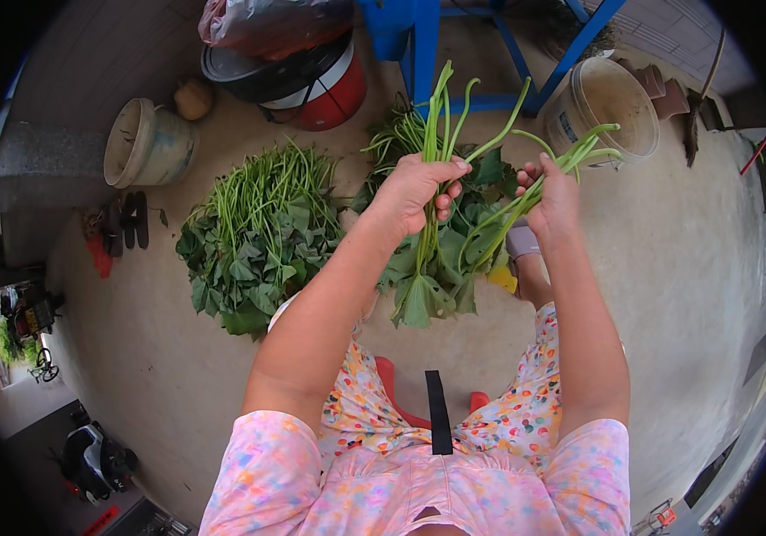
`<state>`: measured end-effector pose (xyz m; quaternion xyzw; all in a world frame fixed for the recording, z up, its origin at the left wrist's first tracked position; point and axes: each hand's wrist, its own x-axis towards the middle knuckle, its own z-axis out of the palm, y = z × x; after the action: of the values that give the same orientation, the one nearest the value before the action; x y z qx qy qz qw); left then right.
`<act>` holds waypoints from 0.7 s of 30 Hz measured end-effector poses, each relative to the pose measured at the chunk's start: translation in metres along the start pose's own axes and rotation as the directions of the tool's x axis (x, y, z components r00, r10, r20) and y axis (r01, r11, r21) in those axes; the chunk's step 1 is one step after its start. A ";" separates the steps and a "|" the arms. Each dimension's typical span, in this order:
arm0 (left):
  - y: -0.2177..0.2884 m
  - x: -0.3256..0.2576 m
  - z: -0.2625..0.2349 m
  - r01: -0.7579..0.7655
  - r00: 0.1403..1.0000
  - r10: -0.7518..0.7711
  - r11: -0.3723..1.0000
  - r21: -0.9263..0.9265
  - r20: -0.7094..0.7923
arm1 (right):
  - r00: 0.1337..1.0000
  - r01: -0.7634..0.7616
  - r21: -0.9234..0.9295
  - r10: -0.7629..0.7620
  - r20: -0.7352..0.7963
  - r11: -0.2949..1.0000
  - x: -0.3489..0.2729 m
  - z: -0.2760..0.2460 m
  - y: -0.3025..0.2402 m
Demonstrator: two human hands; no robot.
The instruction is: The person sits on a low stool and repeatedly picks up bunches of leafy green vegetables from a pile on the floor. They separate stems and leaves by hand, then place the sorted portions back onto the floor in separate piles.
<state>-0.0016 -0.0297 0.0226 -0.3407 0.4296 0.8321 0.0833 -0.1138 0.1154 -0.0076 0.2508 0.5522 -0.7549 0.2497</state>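
Observation:
My left hand (420,192) is closed round a bunch of long green leafy stems (437,134), whose bare ends point up and whose broad leaves hang below. Just to the right, my right hand (551,192) grips a second, smaller bunch of leafy stems (590,150), tilted with its cut ends to the upper right. The leaves of both bunches (423,299) come together below my hands. On the floor to the left lies a big heap of the same greens (262,228), stems away from me. Another pile (396,134) is partly hidden behind my left hand.
A red bucket with a black rim (334,94) stands at the far side, a plastic bag (276,31) on top. Blue metal legs (423,62) rise beside it. White buckets stand at left (155,143) and right (611,112). Dark slippers (135,221) lie at left.

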 end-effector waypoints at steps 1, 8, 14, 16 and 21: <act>-0.001 -0.001 0.003 0.009 1.000 -0.009 1.000 0.020 0.003 | 1.000 0.001 -0.014 -0.001 -0.001 1.000 -0.005 0.004 0.002; -0.008 0.007 0.015 0.015 0.999 -0.016 0.999 0.044 0.030 | 0.989 0.096 -0.049 -0.089 0.122 0.994 -0.011 0.013 0.013; -0.008 0.005 0.021 0.028 0.997 -0.036 0.991 0.131 0.063 | 0.990 0.077 -0.061 -0.069 0.124 0.995 -0.008 0.006 0.013; -0.008 0.005 0.018 0.043 0.995 -0.053 0.991 0.124 0.080 | 0.990 0.048 -0.044 -0.041 0.133 0.998 -0.009 0.005 0.009; -0.008 0.008 0.012 0.021 0.997 -0.026 0.997 0.072 0.070 | 0.989 0.052 -0.022 -0.049 0.140 0.998 -0.004 0.002 -0.005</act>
<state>-0.0099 -0.0171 0.0171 -0.3126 0.4517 0.8269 0.1203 -0.1140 0.1155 -0.0012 0.1802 0.5493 -0.7694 0.2717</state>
